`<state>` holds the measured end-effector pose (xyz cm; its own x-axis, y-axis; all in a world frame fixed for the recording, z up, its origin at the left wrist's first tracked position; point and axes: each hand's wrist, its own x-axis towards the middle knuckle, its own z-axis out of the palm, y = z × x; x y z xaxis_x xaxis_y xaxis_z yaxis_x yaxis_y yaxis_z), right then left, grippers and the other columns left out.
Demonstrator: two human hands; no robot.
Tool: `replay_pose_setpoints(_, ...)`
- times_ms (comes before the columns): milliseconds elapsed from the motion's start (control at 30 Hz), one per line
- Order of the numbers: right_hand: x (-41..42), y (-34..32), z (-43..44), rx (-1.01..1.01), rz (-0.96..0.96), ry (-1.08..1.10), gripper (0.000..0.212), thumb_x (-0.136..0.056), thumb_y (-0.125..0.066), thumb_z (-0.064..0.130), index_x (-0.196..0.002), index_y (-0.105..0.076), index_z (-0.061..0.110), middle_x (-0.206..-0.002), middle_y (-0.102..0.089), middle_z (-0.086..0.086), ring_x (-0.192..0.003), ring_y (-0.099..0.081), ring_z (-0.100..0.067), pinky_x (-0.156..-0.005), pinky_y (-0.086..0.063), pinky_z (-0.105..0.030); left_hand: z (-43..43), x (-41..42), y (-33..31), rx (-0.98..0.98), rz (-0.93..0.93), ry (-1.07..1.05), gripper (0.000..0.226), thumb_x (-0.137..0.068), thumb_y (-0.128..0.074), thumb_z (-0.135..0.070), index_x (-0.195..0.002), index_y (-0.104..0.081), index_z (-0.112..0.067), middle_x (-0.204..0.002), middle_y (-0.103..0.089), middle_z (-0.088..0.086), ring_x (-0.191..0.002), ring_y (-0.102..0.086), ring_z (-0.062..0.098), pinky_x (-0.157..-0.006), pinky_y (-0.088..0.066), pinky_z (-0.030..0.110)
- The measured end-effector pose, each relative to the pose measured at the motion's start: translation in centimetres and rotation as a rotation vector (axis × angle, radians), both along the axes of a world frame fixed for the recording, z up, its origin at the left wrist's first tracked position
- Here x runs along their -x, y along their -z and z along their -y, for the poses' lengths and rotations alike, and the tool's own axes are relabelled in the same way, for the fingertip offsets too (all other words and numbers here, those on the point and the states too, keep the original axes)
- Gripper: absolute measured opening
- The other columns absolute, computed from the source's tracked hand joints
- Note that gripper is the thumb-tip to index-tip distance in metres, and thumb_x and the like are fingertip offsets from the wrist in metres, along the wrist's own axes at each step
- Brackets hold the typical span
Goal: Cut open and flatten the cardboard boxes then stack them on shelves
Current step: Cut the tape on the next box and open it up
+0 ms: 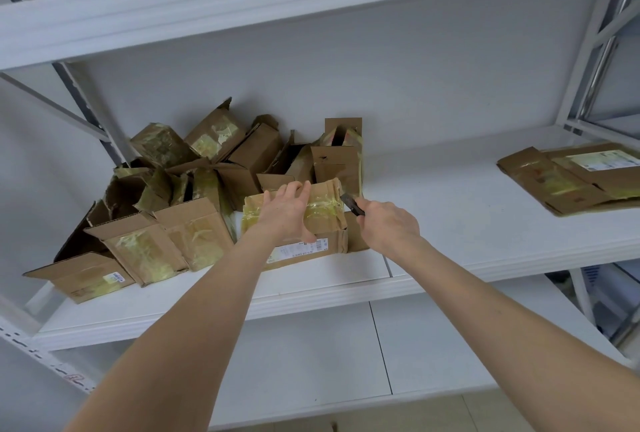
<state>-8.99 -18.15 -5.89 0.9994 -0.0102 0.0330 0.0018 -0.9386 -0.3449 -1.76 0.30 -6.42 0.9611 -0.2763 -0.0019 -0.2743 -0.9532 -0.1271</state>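
A taped cardboard box (pixel 327 224) with a white label lies near the front of the white shelf (pixel 450 224). My left hand (pixel 287 212) rests flat on its top, fingers spread and straight. My right hand (pixel 388 224) grips a dark utility knife (pixel 351 203), whose tip is at the box's upper right corner. Behind and to the left sits a heap of several other taped boxes (pixel 207 172). At the shelf's far right lies a stack of flattened boxes (pixel 571 179).
An upper shelf board (pixel 242 2) hangs overhead, and a lower shelf (pixel 346 355) lies below my arms. White uprights and braces frame both sides, with a metal post (pixel 602 61) at the right. Bare shelf shows between the box and the flattened stack.
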Motion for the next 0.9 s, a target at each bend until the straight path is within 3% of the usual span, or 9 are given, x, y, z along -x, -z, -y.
replay_pose_setpoints(300,0.2,0.5,-0.3,-0.031,-0.012,0.014,0.034,-0.100,-0.039,0.018,-0.132,-0.046,0.029,-0.094,-0.051,-0.003,-0.086,-0.050,-0.027,-0.068,-0.039,-0.030,-0.1,-0.4,-0.1,-0.003,-0.025,-0.002,0.117,-0.073,-0.077,-0.054,-0.155,-0.002,-0.018,-0.157,-0.014,0.008,-0.146,-0.012,0.028,-0.119,-0.014,0.055)
replay_pose_setpoints(467,0.8,1.6,0.1,-0.070,-0.041,-0.011,0.026,-0.102,-0.038,0.022,-0.124,-0.051,0.026,-0.096,-0.058,-0.003,-0.085,-0.054,-0.027,-0.066,-0.040,-0.031,-0.3,-1.0,-0.5,0.027,-0.053,-0.022,0.115,-0.072,-0.077,-0.053,-0.155,-0.006,-0.018,-0.157,-0.017,0.008,-0.145,-0.016,0.029,-0.119,-0.013,0.056)
replay_pose_setpoints(600,0.5,1.2,1.3,-0.138,-0.111,-0.040,0.028,-0.102,-0.038,0.025,-0.121,-0.056,0.032,-0.083,-0.058,0.002,-0.078,-0.061,-0.023,-0.065,-0.045,-0.029,-0.3,-1.2,-0.6,0.037,-0.067,-0.015,0.114,-0.072,-0.078,-0.053,-0.155,-0.006,-0.019,-0.157,-0.016,0.006,-0.145,-0.016,0.028,-0.119,-0.012,0.056)
replay_pose_setpoints(767,-0.3,1.0,1.9,-0.203,-0.024,0.045,0.031,-0.102,-0.038,0.030,-0.127,-0.055,0.036,-0.087,-0.059,0.001,-0.076,-0.059,-0.023,-0.062,-0.043,-0.028,-0.2,-1.4,-0.7,0.038,-0.066,-0.008,0.115,-0.072,-0.078,-0.054,-0.155,-0.006,-0.018,-0.157,-0.016,0.006,-0.145,-0.016,0.028,-0.119,-0.012,0.056)
replay_pose_setpoints(900,-1.3,0.8,1.5,-0.325,-0.082,-0.012,0.036,-0.101,-0.040,0.030,-0.133,-0.052,0.042,-0.087,-0.063,0.003,-0.070,-0.065,-0.019,-0.071,-0.056,-0.032,-0.7,-1.6,-0.5,0.047,-0.060,-0.018,0.117,-0.070,-0.078,-0.056,-0.155,-0.006,-0.018,-0.157,-0.017,0.006,-0.145,-0.017,0.027,-0.118,-0.013,0.056)
